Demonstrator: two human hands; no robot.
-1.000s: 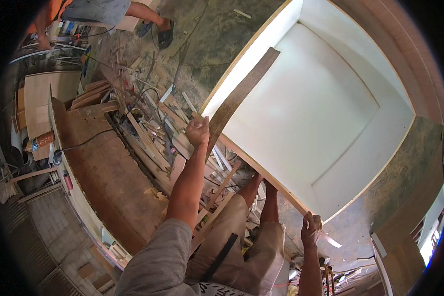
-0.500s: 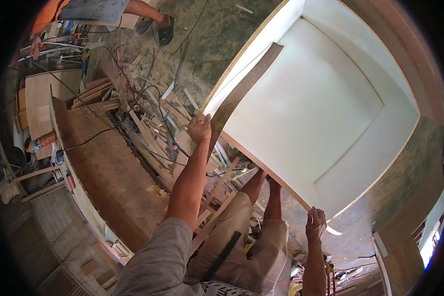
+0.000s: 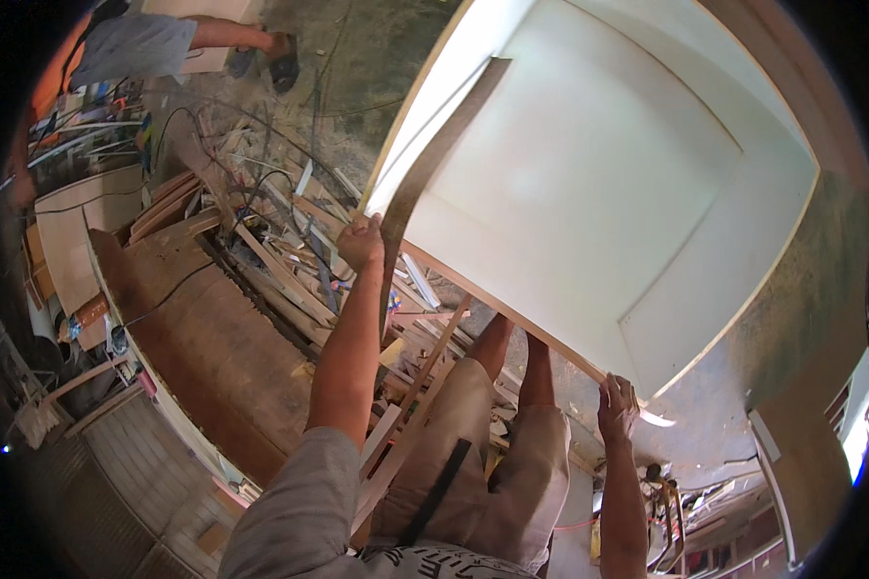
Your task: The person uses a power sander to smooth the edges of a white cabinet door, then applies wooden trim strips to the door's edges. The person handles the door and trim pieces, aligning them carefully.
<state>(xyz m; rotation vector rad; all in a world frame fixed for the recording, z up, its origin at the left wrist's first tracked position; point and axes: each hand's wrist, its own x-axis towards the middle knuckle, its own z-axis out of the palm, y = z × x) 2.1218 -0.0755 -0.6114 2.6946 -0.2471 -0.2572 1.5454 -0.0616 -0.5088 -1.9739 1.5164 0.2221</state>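
Observation:
A large open cabinet box [image 3: 589, 183] with white inner faces and thin wooden edges is tilted in front of me. My left hand [image 3: 361, 243] is closed on its near left corner. My right hand [image 3: 617, 409] has its fingers wrapped over the near right corner. A long, thin brown wood strip [image 3: 438, 154] runs from inside the box past my left hand and hangs below the front edge; whether that hand also pinches it I cannot tell. A pale curled strip [image 3: 658, 420] sticks out beside my right hand.
Wood offcuts [image 3: 285, 280] litter the floor at left, with dark cables among them. A long brown wooden panel [image 3: 203, 338] lies nearer. Another person [image 3: 135, 48] in grey shorts is at the upper left. A brown board [image 3: 801, 492] stands at lower right.
The box's near edge, the strip and my left hand sit slightly further left and higher in view. Both hands keep their hold. The other person has shifted left in the picture.

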